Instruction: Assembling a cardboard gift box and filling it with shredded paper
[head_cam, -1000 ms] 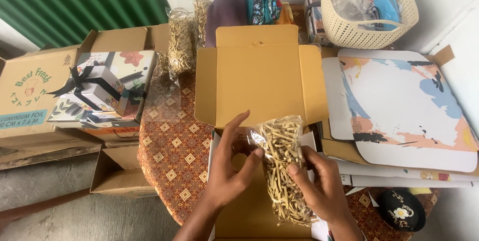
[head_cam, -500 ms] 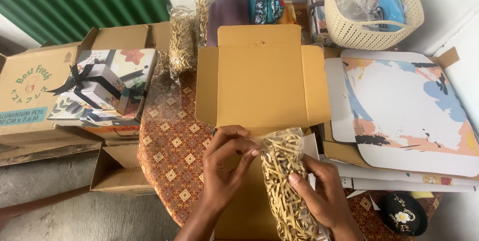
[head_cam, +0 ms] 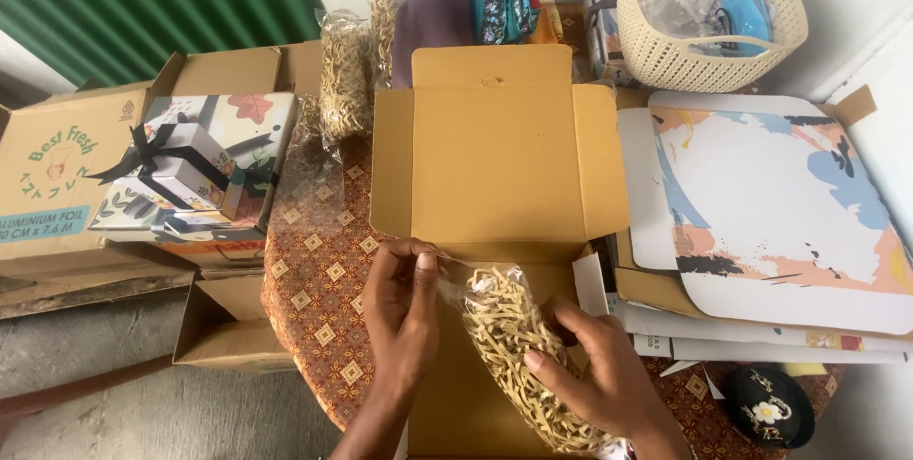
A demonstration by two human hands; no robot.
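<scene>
far left: a brown corrugated cardboard carton with green lettering, and beside it a white gift box tied with black ribbon resting on a flat leaf-patterned box. a small open brown carton sits lower down, below the edge of the round table covered in a rust-red patterned cloth. behind, at the cloth's far edge, two upright clear bags of tan shredded paper filler lean near folded purple and teal fabrics, seemingly kept as stock within reach. centre: an open flat mustard-yellow cardboard mailer box, lid and side flaps folded back so the interior lies exposed toward the person. over its near part, the left hand pinches the top corner of a clear plastic bag of tan shredded paper filler, fingers closed on the film; the right hand cups the bag's right side from beneath, fingers wrapped around it. the two hands are apart, one at each end, which keeps the soft bag stretched out and tilted above the box. right: a stack of flat white boards printed with peach, blue and black brush strokes, a cream woven plastic basket holding clear and blue packets, and a round black object with a white flower at the near right
</scene>
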